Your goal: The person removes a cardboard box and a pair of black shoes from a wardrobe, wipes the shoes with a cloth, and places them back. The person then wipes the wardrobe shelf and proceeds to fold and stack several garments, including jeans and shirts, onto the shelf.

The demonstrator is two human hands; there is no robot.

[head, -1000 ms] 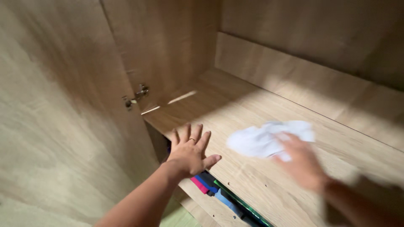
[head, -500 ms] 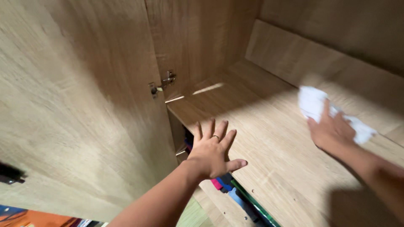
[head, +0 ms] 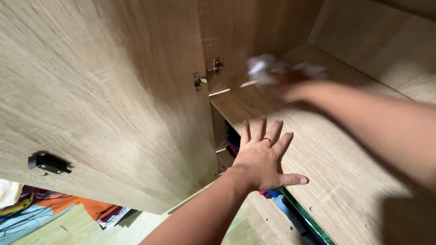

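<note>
While my left hand [head: 263, 159] lies flat on the front edge of the wooden shelf [head: 327, 159], its fingers are spread wide apart and hold nothing; a thin ring [head: 268, 140] sits on one finger, and the thumb points out to the right along the board. My right hand [head: 286, 84] reaches across to the shelf's back left corner, too blurred for me to make out the fingers clearly, but it is bunched on a crumpled white cloth [head: 265, 68] that sticks out beyond it on both sides. The cloth is down at the shelf's surface, close to where the board meets the cupboard's left side wall [head: 236, 31], though I cannot tell whether it is pressed flat against the wood. My two hands are well apart, the left at the near edge and the right at the far end.

Just left of the cloth, a metal hinge [head: 206, 75] joins the side wall to the open cupboard door [head: 100, 90], which fills the left of the view and carries a dark handle [head: 47, 163] near its lower edge. Under the shelf's front edge, below my left palm, folded things in pink, blue and green [head: 290, 208] show in the compartment beneath. Beyond the door's bottom edge, orange and blue fabric [head: 54, 208] lies on the floor.
</note>
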